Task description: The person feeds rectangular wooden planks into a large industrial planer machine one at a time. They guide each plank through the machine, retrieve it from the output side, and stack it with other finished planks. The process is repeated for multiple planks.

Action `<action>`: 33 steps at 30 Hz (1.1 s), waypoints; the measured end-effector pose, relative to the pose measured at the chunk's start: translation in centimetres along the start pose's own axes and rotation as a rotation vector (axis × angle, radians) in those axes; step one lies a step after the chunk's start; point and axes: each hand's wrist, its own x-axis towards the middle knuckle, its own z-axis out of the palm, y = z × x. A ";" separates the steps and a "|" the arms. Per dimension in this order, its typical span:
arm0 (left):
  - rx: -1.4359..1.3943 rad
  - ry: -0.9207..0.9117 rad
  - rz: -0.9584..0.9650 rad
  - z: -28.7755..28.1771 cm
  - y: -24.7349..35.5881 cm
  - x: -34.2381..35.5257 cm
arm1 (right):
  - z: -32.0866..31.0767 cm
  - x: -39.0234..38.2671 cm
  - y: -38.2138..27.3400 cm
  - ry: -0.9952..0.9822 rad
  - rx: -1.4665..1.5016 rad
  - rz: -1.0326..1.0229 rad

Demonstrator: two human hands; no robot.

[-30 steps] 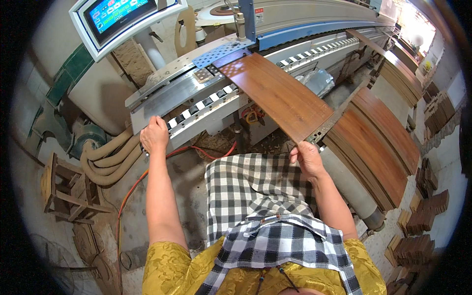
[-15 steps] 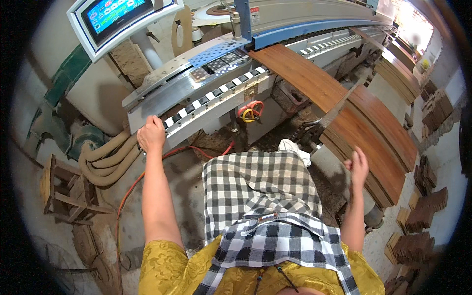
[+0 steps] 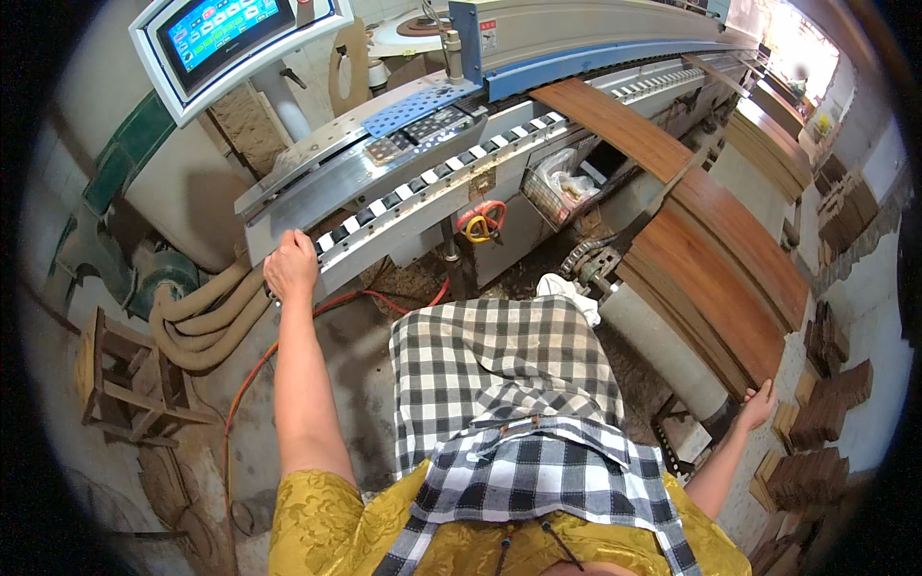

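My left hand (image 3: 291, 265) is closed on the near end of the machine's metal bed (image 3: 298, 213), beside the black-and-white feed chain (image 3: 423, 182). Off to the right, my right hand (image 3: 758, 405) has its fingers at the near corner of the top wooden plank (image 3: 711, 307) on a stack, and they appear to pinch it. The undersides of the fingers are hidden. A second reddish-brown stack (image 3: 744, 245) lies alongside. Another plank (image 3: 619, 125) juts out of the machine from under its blue guard (image 3: 595, 65).
A touch screen (image 3: 226, 34) stands at the upper left, above thick hoses (image 3: 216, 331). Scissors with red and yellow handles (image 3: 482, 222) hang on the machine's side. A grey roller (image 3: 663, 341) runs beside the plank stack. Small wood stacks (image 3: 831, 398) stand at the right; a wooden stool (image 3: 134, 384) stands left.
My right hand has moved down and outward to the near end of the plank stack. The plank in the machine has travelled farther along, away from my left hand, which stays at the bed's end.
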 end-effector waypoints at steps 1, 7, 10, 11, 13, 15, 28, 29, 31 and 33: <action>-0.001 -0.002 -0.004 -0.1 0.0 0.0 | 0.2 0.7 1.1 0.023 0.041 -0.042; 0.022 0.005 0.000 0.2 -0.4 0.0 | -1.1 -1.1 3.0 -0.133 0.459 0.221; 0.011 0.014 -0.001 0.3 -0.2 -0.1 | -1.9 -4.2 2.2 -0.450 0.760 0.389; 0.009 0.018 0.003 0.2 -0.1 -0.1 | -1.9 -4.9 1.4 -0.483 0.715 0.526; 0.012 0.026 0.005 0.3 -0.2 -0.1 | -1.4 -8.0 -1.2 -0.634 0.654 0.505; 0.009 0.035 0.007 0.3 -0.3 0.0 | -0.8 -8.7 -0.9 -0.716 0.683 0.457; -0.001 0.033 0.004 0.4 -0.4 0.0 | 6.6 -15.0 -7.5 -1.124 0.861 0.500; -0.010 0.035 0.003 0.5 -0.5 0.0 | 7.9 -16.0 -8.4 -1.171 0.835 0.519; -0.008 0.039 0.005 0.2 -0.1 -0.2 | 10.8 -18.7 -10.0 -1.271 0.799 0.525; -0.017 0.057 0.009 0.3 -0.3 -0.1 | 12.6 -22.5 -12.6 -1.325 0.758 0.496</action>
